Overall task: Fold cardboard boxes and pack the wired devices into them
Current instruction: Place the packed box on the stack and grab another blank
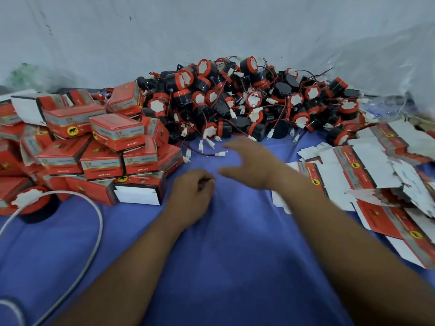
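Along the left of the counter (235, 267), folded boxes (101, 142) are lying in a loose heap that a nudge could topple. At centre, the wired devices (247, 100) are piling up with leads crossing, so lifting one risks dragging its neighbours out. Flat boxes (367, 165) are lying at right. The left hand (190, 189) is resting on the counter, fingers curled, nothing showing inside. The right hand (249, 161), blurred, is hovering spread wide and empty, near the loose connectors (221, 153).
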